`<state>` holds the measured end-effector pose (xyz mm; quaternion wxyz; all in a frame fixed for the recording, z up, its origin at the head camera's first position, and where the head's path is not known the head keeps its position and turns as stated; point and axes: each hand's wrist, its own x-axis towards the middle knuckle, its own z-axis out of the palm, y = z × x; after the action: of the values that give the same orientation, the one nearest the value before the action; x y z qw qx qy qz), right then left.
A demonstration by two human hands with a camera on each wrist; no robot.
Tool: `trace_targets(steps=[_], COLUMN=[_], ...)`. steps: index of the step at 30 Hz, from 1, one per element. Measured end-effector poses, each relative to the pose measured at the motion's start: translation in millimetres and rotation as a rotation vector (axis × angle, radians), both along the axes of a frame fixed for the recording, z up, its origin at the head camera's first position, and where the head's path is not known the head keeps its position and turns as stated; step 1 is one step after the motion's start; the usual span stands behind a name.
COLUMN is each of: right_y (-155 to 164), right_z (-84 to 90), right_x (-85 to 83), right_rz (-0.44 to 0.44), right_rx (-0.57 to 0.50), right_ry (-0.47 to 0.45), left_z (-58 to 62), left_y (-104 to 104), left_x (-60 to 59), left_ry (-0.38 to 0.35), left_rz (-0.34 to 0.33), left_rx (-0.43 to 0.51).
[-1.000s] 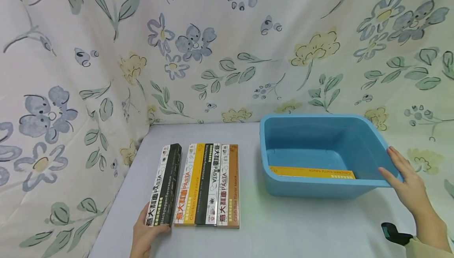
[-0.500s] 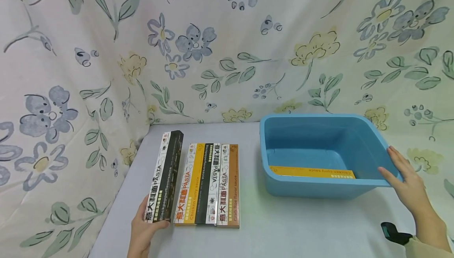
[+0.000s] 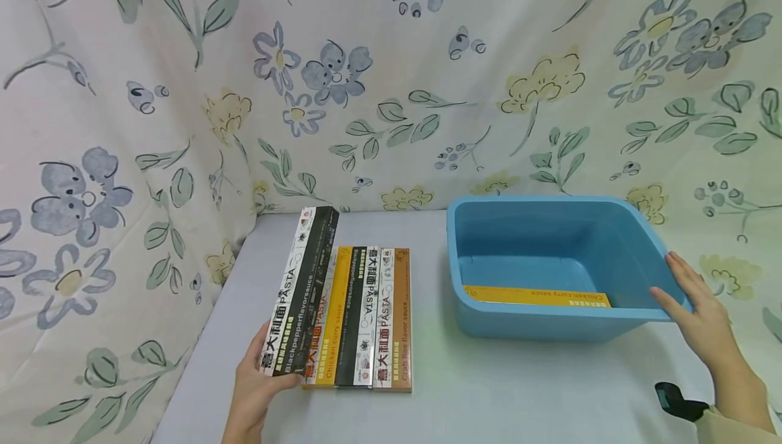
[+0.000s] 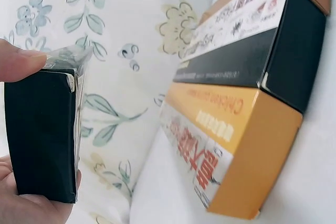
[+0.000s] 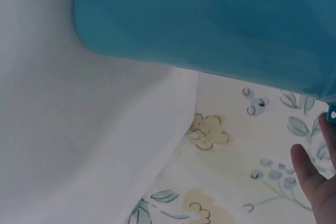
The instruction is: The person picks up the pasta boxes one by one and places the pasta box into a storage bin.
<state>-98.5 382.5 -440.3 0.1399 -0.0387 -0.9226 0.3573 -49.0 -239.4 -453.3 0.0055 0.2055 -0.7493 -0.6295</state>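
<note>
Far left: floral fabric [image 3: 67, 159], soft, vertical folds, blue and yellow blooms, running across the back. Left hand [image 3: 255, 390], lower left of frame: thumb on one side, fingers on the other, grasping the near end of the black pepper flavor sauce pasta box [image 3: 301, 291]. Box is left of center, tilted, far end up, held over the left edge of the row; left wrist view shows it clear of the other boxes. Long, slim, square-edged carton, white and black faces, glossy. Clear film [image 4: 65, 59] sticks out loose at the gripped end. Probably light to moderate, stiff, a bit slick from the film; contents likely brittle, so don't squeeze or flex. Best hold: across the narrow width, nearer the middle for balance; an end hold likely lets the far end swing.

Row at center-left, flat, side by side on the smooth white tabletop [image 3: 489, 390]: chicken curry sauce pasta box [image 3: 338, 322], yellow and white; second black pepper box [image 3: 352, 318], white band on its right; Crab Roe flavor sauce pasta box [image 3: 400, 322], brown and white. All straight-edged cardboard.

Right of center: blue tub [image 3: 519, 325], smooth, looks like rigid plastic, rounded corners, rolled rim. Yellow chicken curry box [image 3: 534, 296] inside, along the near wall. Right hand [image 3: 702, 308], right of frame: fingers extended, thumb spread, resting at the tub's right rim; how firmly, can't tell. Black wrist piece [image 3: 681, 403] and beige sleeve [image 3: 733, 427], lower right.
</note>
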Motion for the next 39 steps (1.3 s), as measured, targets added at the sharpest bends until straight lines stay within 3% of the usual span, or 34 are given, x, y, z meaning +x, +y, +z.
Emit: trace_targets(steps=[9, 18, 26, 39], right_y=[1, 1, 2, 12], right_z=[0.5, 0.1, 0.9, 10.7], right_x=[1.5, 1.4, 1.0, -1.5], right_rz=[0.008, 0.017, 0.025, 0.173], right_rx=[-0.007, -0.010, 0.014, 0.080], right_ry=[0.014, 0.012, 0.020, -0.090], left_z=[10.0, 25.3, 35.9, 51.4], left_y=[14, 16, 22, 31], left_x=[-10.9, -23.8, -31.5, -44.2], left_ry=[0.074, 0.164, 0.194, 0.236], left_rz=[-0.079, -0.203, -0.287, -0.375], left_rx=[-0.037, -0.049, 0.024, 0.069])
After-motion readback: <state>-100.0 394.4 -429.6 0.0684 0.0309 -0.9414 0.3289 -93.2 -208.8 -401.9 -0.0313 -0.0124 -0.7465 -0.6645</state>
